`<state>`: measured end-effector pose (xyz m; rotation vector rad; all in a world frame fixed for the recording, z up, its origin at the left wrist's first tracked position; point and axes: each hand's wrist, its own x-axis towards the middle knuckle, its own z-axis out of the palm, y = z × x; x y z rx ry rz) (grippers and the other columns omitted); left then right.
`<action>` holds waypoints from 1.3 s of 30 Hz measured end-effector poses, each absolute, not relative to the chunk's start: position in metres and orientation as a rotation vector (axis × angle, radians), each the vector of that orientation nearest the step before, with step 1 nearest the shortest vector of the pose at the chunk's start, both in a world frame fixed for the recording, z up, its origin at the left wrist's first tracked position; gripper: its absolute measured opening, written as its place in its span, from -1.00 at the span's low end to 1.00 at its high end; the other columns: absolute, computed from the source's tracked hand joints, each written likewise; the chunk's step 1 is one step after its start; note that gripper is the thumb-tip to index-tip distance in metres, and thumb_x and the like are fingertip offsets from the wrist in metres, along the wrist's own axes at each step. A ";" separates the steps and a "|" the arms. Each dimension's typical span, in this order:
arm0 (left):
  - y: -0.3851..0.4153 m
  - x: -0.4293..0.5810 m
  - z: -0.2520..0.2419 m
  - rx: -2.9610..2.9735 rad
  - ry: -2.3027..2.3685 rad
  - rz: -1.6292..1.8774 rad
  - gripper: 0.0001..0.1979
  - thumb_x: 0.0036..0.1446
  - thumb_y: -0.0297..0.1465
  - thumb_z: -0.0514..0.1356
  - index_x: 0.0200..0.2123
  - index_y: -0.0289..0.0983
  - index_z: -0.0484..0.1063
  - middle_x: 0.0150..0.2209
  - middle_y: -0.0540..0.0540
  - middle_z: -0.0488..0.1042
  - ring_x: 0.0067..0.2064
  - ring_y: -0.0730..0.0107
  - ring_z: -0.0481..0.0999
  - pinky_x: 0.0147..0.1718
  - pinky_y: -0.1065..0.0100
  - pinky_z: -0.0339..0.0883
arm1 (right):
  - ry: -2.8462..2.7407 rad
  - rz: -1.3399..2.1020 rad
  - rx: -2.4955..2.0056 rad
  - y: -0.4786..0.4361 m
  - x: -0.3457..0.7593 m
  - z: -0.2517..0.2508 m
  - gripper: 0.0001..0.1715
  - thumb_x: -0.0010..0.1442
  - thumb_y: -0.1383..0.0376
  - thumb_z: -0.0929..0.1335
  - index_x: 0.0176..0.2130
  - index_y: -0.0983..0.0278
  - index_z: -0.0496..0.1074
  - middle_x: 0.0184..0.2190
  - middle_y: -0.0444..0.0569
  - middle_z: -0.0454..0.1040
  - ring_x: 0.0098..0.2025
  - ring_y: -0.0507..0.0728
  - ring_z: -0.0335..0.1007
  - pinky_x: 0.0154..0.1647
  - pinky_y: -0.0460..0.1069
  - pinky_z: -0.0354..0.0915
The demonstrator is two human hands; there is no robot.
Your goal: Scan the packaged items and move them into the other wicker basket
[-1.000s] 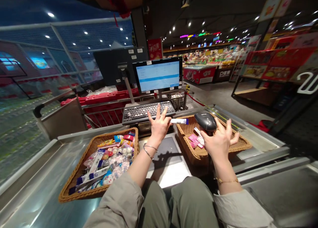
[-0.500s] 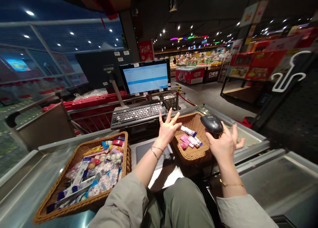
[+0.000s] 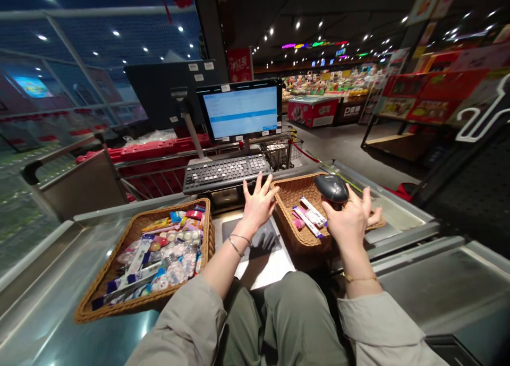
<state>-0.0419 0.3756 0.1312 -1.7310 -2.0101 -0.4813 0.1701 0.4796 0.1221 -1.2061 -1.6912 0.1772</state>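
My left hand (image 3: 258, 207) hangs open and holds nothing, with its fingers spread above the dark glass scanner plate (image 3: 251, 236) of the checkout. My right hand (image 3: 350, 220) grips a black handheld barcode scanner (image 3: 331, 189) over the right wicker basket (image 3: 297, 188). That basket holds white-and-blue stick packets (image 3: 311, 217) lying across small pink packets (image 3: 298, 222). To my left, a fuller wicker basket (image 3: 181, 209) is heaped with sweets, stick packets and small bottles (image 3: 175, 267). Its contents are the same kind of small packaged goods.
Behind the hands stand a keyboard (image 3: 225, 172) and a monitor (image 3: 239, 111) on a post. Steel counter surfaces (image 3: 430, 286) flank both baskets. Red shopping baskets (image 3: 139, 156) and a wire basket (image 3: 281, 153) stand beyond, with store freezers (image 3: 313, 111) farther back.
The stick packet from my left hand now lies in the right basket, with another stick packet on the pink packets. My left hand has moved back over the scanner plate, empty.
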 end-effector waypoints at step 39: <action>0.062 -0.229 0.134 -0.896 -2.817 -0.031 -0.53 0.31 -0.07 0.14 0.20 -0.05 0.49 0.49 -0.21 0.05 0.51 -0.32 -0.17 0.24 -0.62 -0.45 | -2.018 0.268 -0.713 0.375 0.022 0.115 -0.63 0.20 0.03 0.35 -0.22 0.25 0.58 0.18 0.13 0.51 0.45 0.45 -0.01 0.36 0.55 -0.27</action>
